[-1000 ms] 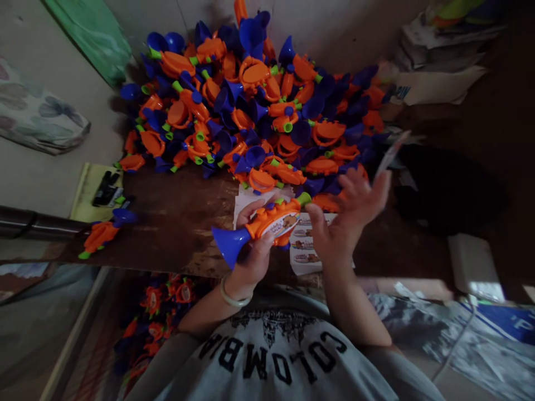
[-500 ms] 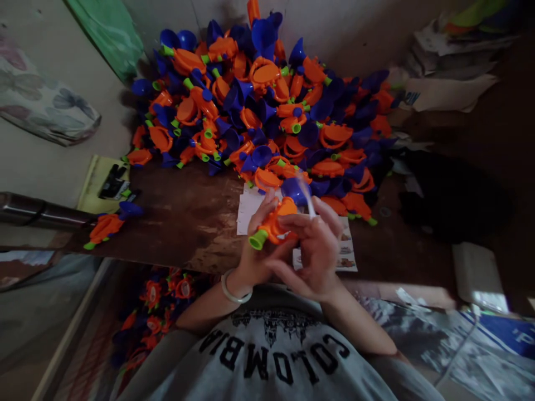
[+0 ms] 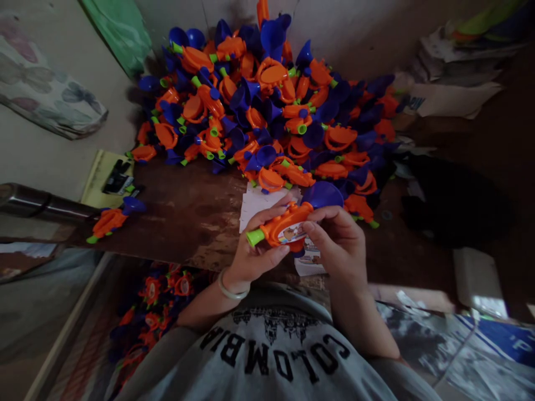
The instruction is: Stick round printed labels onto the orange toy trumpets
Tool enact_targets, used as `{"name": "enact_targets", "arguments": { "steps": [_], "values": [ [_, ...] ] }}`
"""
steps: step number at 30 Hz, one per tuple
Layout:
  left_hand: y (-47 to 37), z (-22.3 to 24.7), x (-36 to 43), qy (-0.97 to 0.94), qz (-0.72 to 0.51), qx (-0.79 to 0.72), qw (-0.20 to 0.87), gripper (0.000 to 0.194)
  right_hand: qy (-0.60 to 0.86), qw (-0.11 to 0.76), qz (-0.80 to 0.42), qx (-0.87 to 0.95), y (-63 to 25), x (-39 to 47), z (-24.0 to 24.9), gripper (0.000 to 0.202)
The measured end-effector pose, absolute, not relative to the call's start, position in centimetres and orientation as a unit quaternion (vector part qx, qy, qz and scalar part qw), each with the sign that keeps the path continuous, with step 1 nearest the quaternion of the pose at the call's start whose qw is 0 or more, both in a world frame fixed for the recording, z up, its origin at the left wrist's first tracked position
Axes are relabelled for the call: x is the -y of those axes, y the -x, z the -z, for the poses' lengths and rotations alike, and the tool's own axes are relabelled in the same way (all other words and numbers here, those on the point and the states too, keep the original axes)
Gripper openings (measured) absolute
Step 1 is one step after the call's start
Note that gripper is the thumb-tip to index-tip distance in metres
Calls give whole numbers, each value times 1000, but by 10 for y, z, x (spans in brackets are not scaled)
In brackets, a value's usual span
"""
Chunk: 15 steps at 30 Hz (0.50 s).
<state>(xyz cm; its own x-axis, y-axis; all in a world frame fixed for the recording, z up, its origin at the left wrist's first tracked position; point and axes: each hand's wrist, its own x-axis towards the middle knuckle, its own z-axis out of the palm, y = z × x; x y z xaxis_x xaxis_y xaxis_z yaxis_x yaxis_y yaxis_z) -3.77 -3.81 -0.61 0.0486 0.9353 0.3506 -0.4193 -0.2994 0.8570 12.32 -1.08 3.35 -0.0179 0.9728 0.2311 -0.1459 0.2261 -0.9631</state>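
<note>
An orange toy trumpet with a green mouthpiece and a blue bell is held over the table edge. Its mouthpiece points left and its bell points up and right. My left hand grips the trumpet body near the mouthpiece, thumb below and fingers behind. On the trumpet's side is an oval printed sticker. My right hand holds the bell end, its thumb on the sticker's right edge. Sheets of stickers lie on the table beneath the hands, partly covered.
A large heap of similar trumpets covers the back of the table. One trumpet lies at the left beside a metal flask. More trumpets are below the table. Black cloth lies at the right.
The trumpet has turned so its stickered side shows. My right hand has moved onto its bell end, and the blurred white piece by its fingers is no longer seen.
</note>
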Motion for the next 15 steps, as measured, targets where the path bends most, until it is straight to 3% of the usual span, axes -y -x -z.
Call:
{"name": "enact_targets", "arguments": {
  "steps": [15],
  "values": [
    [37, -3, 38, -541, -640, -258, 481, 49, 379, 575, -483, 541, -124, 14, -34, 12]
  ]
}}
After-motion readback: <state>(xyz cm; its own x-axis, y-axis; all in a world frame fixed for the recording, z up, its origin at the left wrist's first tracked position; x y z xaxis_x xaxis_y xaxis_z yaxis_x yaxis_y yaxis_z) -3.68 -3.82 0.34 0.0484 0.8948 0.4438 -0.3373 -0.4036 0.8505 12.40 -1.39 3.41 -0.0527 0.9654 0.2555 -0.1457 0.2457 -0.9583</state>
